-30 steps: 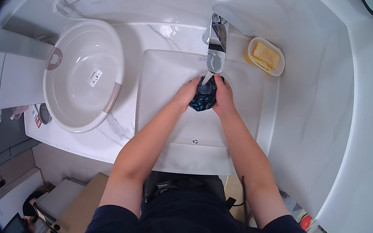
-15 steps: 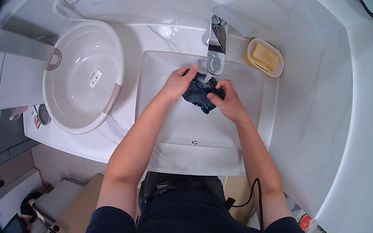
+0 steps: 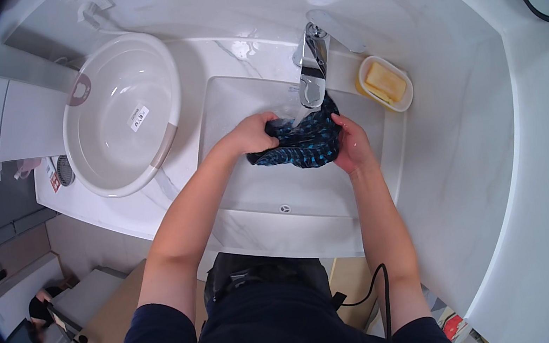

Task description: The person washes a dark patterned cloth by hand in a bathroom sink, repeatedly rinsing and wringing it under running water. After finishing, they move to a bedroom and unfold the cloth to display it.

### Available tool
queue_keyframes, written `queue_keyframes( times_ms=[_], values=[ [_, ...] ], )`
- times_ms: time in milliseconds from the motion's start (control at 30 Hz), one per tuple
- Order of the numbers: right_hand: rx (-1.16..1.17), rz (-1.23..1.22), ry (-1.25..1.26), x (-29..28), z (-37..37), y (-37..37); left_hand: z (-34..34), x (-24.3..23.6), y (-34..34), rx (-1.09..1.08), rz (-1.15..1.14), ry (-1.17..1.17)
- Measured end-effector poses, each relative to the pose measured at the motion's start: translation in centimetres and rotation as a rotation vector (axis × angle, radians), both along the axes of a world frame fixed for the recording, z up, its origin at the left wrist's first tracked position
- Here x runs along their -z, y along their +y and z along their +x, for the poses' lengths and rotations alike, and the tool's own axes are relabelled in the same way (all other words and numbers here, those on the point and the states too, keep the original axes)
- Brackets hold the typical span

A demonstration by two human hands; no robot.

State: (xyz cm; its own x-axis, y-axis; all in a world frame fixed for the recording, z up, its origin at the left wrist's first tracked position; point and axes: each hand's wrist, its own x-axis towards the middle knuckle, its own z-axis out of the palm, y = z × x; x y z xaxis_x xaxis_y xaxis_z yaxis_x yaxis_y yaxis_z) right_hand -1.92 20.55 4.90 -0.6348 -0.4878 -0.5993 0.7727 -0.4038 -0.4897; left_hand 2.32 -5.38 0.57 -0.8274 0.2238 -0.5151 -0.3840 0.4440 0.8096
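A dark cloth (image 3: 306,144) with a blue pattern is spread between my two hands over the white sink (image 3: 250,196). My left hand (image 3: 253,134) is closed on its left side, the thumb over the fabric. At the other end, my right hand (image 3: 354,145) grips the right edge, fingers partly hidden behind the cloth. Water runs from the chrome faucet (image 3: 314,77) onto the cloth's upper part. What kind of garment or cloth it is, I cannot make out.
A large white basin (image 3: 125,144) stands on the counter to the left. Right of the faucet sits a soap dish (image 3: 405,96) with a yellow soap bar (image 3: 385,82). The drain (image 3: 285,209) shows near the sink's front. Far off at lower left is another person (image 3: 40,306).
The cloth was bunched small between my hands and is now opened wide, its blue pattern showing. My left hand moved left and down, my right hand slightly right.
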Motion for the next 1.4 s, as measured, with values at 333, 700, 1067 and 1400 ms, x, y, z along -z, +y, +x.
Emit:
queue_keyframes(
  times_ms=[333, 700, 1067, 1400],
  values=[
    [-0.021, -0.184, 0.244, -0.9, 1.8, -0.3, 0.6, 0.7, 2.4, -0.021, 0.478, -0.273],
    [-0.185, 0.98, 0.859, 1.2, 2.8, 0.3, -0.4, -3.6, 1.5, -0.564, 0.875, -0.63],
    [-0.455, 0.644, 0.608, 2.2, 2.0, -1.1, -0.9, -5.9, -0.2, -0.538, 0.832, -0.575],
    [0.192, -0.418, -0.1, -4.2, -1.1, 3.1, 0.4, -0.1, -2.2, 0.248, -0.37, -0.125]
  ],
)
